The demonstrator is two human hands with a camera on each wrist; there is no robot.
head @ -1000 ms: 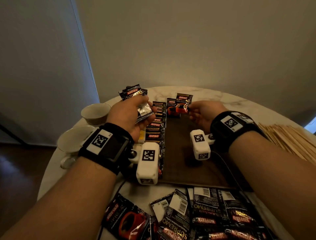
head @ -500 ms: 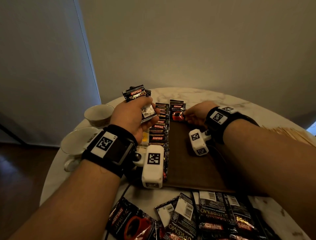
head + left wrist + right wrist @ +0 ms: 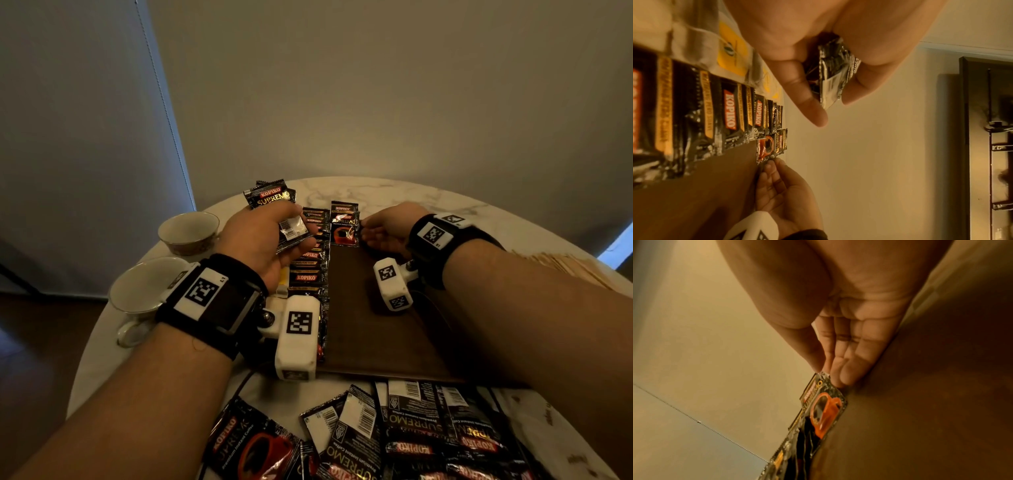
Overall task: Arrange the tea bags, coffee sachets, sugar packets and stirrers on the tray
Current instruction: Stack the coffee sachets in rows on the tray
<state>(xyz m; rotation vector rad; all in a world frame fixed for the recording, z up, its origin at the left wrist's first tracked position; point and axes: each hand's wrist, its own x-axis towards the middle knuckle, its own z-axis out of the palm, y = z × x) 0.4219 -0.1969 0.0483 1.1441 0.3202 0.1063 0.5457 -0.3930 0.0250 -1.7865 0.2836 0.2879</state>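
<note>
I see my left hand lifted over the left part of the brown tray. Its fingers and thumb are curled around a small stack of coffee sachets; the black packets with the word SUPREMO stick out above the knuckles. In the left wrist view the thumb and fingers pinch the lower edge of this stack.

My right hand lies low at the far end of the tray. Its fingers are almost straight and close together, and the tips with the thumb pinch the right edge of one sachet that has a red cup printed on it. This sachet lies flat at the far end of the tray, just beside a long row of sachets. The row runs along the left side of the tray and the packets overlap each other. Left of the row I see something yellow; I cannot tell what kind of packet it is.

On the marble counter, near me, a loose pile of more sachets lies in front of the tray. Two white cups stand on the left side of the counter, well apart from the tray. On the right side there is a bundle of wooden stirrers, partly hidden behind my right arm.
</note>
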